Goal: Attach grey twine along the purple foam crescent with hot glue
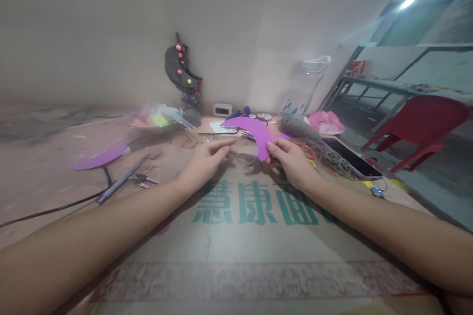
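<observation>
The right hand (294, 161) pinches the crescent (257, 130) by its near end, likely baring its curve; the left hand (205, 161), half-open, holds nothing visible.

Up went a pale wall (111, 34), straight beyond the fingers (274, 149)! Far to their right, a red chair (417, 120) stood on grey floor (453, 170), a long table (384, 87) behind it, and above, a white lamp (407, 3) blazed!

Single head-worn camera; looked forward and down across the worktop (44, 187); forearms (111, 229) ran in from both lower sides; left hand (207, 160) and right hand (293, 163) mid-frame, fairly close; white panel (221, 34) stood behind them; red plastic chair (424, 123) farther off, right.
</observation>
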{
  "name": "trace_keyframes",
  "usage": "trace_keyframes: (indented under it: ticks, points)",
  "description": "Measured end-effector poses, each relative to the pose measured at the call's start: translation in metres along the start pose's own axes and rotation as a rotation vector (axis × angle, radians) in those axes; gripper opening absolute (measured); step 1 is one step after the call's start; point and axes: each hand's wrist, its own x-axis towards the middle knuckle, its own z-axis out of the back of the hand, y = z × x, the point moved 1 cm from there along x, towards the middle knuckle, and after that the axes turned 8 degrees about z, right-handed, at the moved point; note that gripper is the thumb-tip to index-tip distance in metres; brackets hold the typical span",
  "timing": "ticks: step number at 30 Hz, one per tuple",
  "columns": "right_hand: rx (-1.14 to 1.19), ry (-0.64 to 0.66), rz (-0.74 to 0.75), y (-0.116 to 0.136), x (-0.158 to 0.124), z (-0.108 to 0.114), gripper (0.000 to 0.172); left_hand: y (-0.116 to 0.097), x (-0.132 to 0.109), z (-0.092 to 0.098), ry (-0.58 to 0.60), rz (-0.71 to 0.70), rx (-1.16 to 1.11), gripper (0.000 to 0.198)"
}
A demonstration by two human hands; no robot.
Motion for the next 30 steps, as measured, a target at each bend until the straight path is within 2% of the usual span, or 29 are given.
trace_keyframes:
  ticks: [5, 12, 17, 23, 30]
  points:
    - [0.021, 0.007, -0.009, -0.002, 0.0006, 0.0003, 0.029, -0.0002, 0.0004, -0.0014, -0.01, 0.05, -0.048, 0.038]
    - [0.034, 0.022, 0.017, -0.0036, 0.0006, 0.0003, 0.03, 0.0023, 0.0021, 0.001, -0.062, -0.01, 0.07, 0.033]
    - [0.027, 0.014, -0.003, -0.0029, -0.0001, -0.0002, 0.031, 0.0024, 0.001, 0.0015, -0.047, -0.008, 0.072, 0.031]
    - [0.01, 0.027, 0.006, -0.0033, 0.0006, 0.0, 0.033, 0.0003, 0.0008, 0.0005, -0.041, -0.089, 0.047, 0.028]
    - [0.0, 0.036, 0.01, -0.0019, -0.0002, -0.0003, 0.033, -0.0051, -0.0007, 0.0003, -0.077, 0.007, 0.08, 0.026]
